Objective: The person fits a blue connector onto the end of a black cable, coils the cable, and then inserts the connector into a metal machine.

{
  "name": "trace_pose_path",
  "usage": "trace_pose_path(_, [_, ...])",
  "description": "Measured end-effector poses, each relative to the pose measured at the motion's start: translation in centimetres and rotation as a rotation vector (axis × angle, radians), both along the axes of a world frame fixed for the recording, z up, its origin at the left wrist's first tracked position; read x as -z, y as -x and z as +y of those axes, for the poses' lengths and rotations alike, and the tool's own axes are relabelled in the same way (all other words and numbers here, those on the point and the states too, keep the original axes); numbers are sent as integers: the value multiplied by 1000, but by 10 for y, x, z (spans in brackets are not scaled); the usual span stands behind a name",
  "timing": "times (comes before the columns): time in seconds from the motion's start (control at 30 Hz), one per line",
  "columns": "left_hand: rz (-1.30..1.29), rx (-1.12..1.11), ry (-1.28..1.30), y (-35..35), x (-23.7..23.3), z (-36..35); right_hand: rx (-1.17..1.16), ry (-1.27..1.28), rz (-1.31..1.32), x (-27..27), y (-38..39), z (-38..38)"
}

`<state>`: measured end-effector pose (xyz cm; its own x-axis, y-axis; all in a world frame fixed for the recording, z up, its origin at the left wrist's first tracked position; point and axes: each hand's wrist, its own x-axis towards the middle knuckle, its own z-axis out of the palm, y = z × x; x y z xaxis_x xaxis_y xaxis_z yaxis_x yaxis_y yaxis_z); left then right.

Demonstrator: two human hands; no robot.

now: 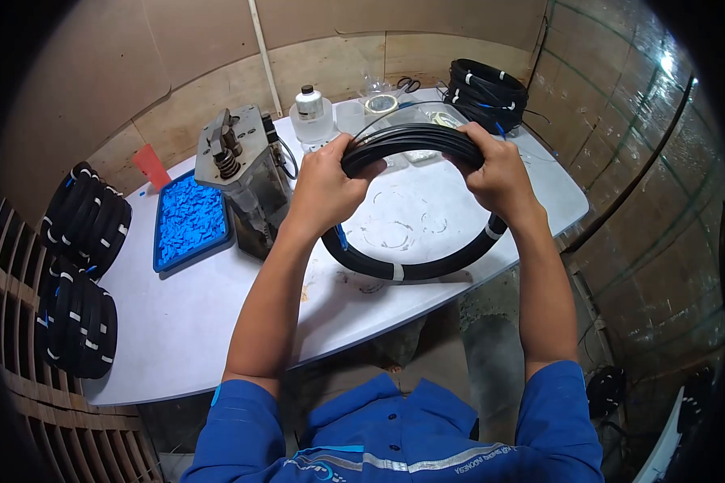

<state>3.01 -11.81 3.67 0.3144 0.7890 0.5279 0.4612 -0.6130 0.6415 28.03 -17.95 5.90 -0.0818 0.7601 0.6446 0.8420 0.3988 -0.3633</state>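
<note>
A large coil of black cable is held up by its far side between my two hands, tilted, with its near side low over the table's front edge. My left hand is closed around the upper left of the coil. On the upper right, my right hand grips the same bundle. White tape wraps the coil's near side, and a small blue piece shows at its left. One loose strand arcs above the bundle.
A metal press stands left of my left hand, beside a blue tray of small blue pieces. More taped black coils sit at the back right; others are at the left edge. A white bottle, tape roll and scissors lie behind.
</note>
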Motion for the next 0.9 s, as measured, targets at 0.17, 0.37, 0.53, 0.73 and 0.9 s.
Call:
trace_pose_path(0.17, [4, -60, -52, -2, 5, 4, -1, -39, -26, 1, 1, 2])
trace_pose_path(0.37, [-6, -103, -103, -9, -2, -1, 28, -38, -74, 1, 3, -1])
trace_pose_path(0.53, [-14, -106, -188, -12, 5, 10, 25, -55, -55, 0, 4, -7])
trace_pose_path(0.73, [-82, 93, -236, -7, 19, 53, -439, 498, 458, -12, -11, -45])
trace_pose_path(0.9, [1, 141, -165, -17, 10, 76, -352, 415, 679, 0, 36, -66])
